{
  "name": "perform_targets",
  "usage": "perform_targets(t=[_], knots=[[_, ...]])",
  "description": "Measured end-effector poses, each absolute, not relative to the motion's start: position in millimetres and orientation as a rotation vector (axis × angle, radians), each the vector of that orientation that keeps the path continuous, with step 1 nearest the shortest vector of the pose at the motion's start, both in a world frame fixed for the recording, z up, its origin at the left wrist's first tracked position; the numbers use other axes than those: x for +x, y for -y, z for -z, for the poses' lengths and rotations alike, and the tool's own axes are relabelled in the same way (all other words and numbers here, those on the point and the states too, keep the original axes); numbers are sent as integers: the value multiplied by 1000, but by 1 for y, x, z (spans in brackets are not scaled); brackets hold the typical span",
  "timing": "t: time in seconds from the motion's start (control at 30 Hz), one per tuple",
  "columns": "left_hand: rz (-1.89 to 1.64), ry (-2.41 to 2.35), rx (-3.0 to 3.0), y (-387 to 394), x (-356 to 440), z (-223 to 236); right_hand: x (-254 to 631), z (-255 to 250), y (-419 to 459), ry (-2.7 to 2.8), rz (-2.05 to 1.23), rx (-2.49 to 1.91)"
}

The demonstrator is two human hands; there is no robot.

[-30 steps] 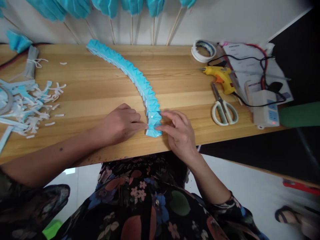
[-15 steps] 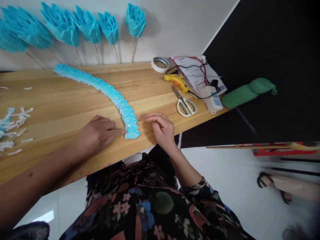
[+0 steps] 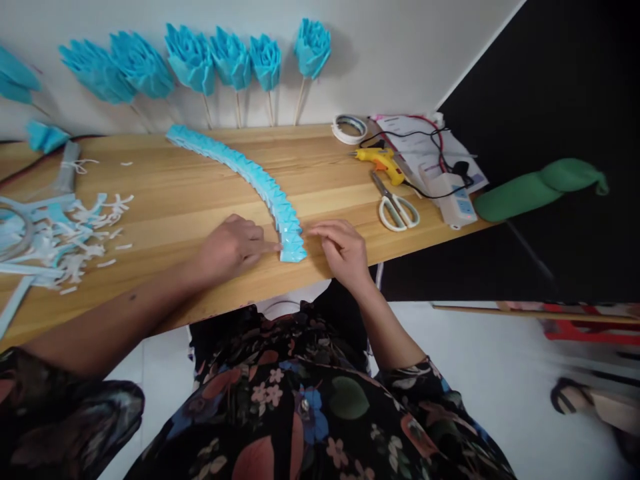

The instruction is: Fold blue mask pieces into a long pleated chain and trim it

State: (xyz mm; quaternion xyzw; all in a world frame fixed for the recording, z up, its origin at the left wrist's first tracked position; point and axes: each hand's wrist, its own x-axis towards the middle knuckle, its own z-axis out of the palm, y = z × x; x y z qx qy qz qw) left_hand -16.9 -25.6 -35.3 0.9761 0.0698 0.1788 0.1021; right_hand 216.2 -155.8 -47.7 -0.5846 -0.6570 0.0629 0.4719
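Observation:
A long curved strip of folded blue paper (image 3: 267, 189) lies on the wooden table, bending from near the wall to the front edge. Beside its near end, my left hand (image 3: 234, 248) rests low over the wood. Its index finger points out and touches the strip's left side, while the other fingers are curled and grip nothing. On the opposite side, my right hand (image 3: 344, 250) holds nothing, its fingers stretched toward the strip. Those fingertips are at the strip's right edge; whether they touch it I cannot tell.
Several blue paper flowers on sticks (image 3: 190, 63) lean along the wall. White-handled scissors (image 3: 397, 210), a yellow glue gun (image 3: 383, 160), a tape roll (image 3: 349, 129), a power strip (image 3: 455, 203) and a green balloon-like object (image 3: 535, 190) are to the right. Paper scraps (image 3: 75, 233) cover the left.
The view has turned left, showing more scraps and flowers. My right fingertips have come closer to the strip. My left index finger stays at its near end.

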Motion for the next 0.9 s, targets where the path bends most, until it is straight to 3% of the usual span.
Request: perform_targets(t=[0.33, 0.73, 0.9], knots=[[-545, -301, 2692, 29, -17, 26, 220, 51, 155, 1840, -57, -1383], [-679, -187, 2869, 34, -10, 32, 215, 45, 157, 1978, -41, -1425], [-524, -315, 2852, 36, -11, 36, 212, 48, 152, 1933, -40, -1471]])
